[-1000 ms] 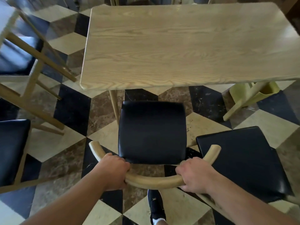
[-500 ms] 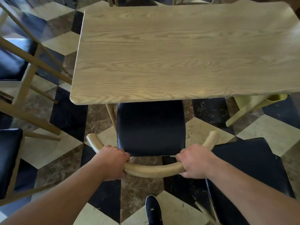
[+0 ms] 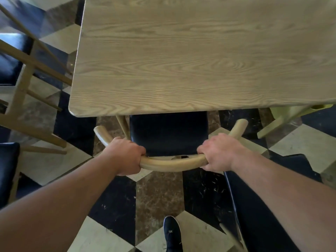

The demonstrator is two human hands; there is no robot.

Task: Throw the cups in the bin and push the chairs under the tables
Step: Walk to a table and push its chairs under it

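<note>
A chair with a black seat (image 3: 168,133) and a curved wooden backrest (image 3: 172,163) stands partly under the light wooden table (image 3: 200,60); the table's front edge hides the far part of the seat. My left hand (image 3: 125,157) grips the backrest's left side and my right hand (image 3: 218,153) grips its right side. No cups or bin are in view.
A second black-seated chair (image 3: 263,206) stands close at the right, under my right forearm. More wooden chairs (image 3: 21,73) stand at the left. A yellow-green object (image 3: 291,113) sits beneath the table's right end. My shoe (image 3: 171,231) is on the chequered floor.
The chair has slid forward under the table with both hands on its backrest; more of the seat is now hidden beneath the tabletop. I have stepped closer to the table.
</note>
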